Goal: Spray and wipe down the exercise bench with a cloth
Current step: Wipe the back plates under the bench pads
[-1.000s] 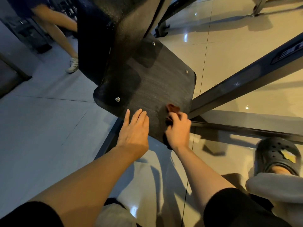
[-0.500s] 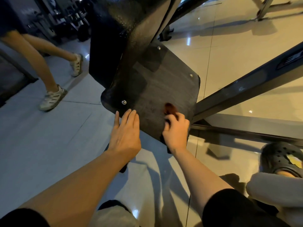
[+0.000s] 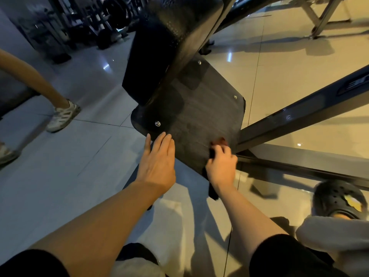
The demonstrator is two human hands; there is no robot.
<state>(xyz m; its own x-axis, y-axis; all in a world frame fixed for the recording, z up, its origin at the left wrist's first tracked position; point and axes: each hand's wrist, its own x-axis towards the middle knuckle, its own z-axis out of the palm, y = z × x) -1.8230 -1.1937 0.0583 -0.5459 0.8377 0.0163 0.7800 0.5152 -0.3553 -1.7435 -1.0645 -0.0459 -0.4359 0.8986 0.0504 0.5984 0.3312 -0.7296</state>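
Observation:
A black bench board with bolts at its corners hangs in front of me, below a black padded cushion. My left hand lies flat with straight fingers, its fingertips at the board's lower left edge. My right hand grips a dark cloth, with a reddish corner of the cloth showing past the fingers, and presses it on the board's lower right corner. More of the cloth hangs dark under my wrist. No spray bottle is in view.
A black steel frame beam slants up to the right, and another bar runs along the floor. My foot in a dark clog is at the right. A person's legs in pale sneakers stand at the left. Weight racks fill the far left.
My right hand with the cloth has slid right along the board's lower edge toward the corner. The left hand stays at the lower left edge. The person at the left has walked on.

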